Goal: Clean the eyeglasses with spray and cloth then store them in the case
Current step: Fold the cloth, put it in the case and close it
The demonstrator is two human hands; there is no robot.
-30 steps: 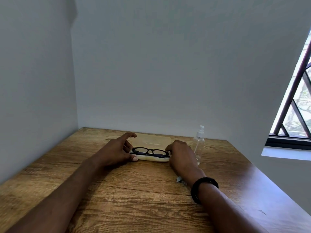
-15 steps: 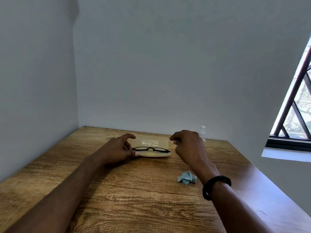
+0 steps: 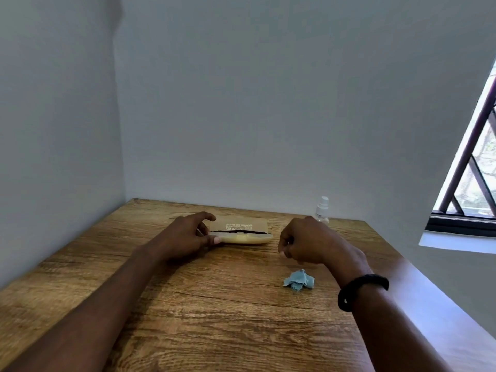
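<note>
- Holding the left end of the case point(image 3: 241, 234), the left hand point(image 3: 185, 237) has its thumb pressed to the front of the cream base point(image 3: 245, 239). Its forefinger is arched over the near corner of the tan lid point(image 3: 240, 225).
- Whether that forefinger touches the lid, I cannot tell.
- The case lies on the wooden table point(image 3: 201, 318), towards the back and a little left of the middle. Its lid is raised behind the base and shows pale print on its inner face.
- The eyeglasses point(image 3: 236, 232) lie in the case. Only a thin black strip of frame shows between the base and the lid.
- The right hand point(image 3: 308, 242) hangs above the table just right of the case, not touching it. Its fingers are curled in towards the palm, the thumb is against them, and nothing shows in its grasp.
- A black wristband point(image 3: 362, 291) circles the right wrist.
- The cloth point(image 3: 299, 281), pale blue and crumpled, sits on the table below the right hand, near the wrist and apart from the case.
- The spray bottle point(image 3: 322, 209) stands upright near the back wall point(image 3: 255, 116). Its lower part is hidden behind the right hand.
- A barred window point(image 3: 472, 170) is at the right edge.
</note>
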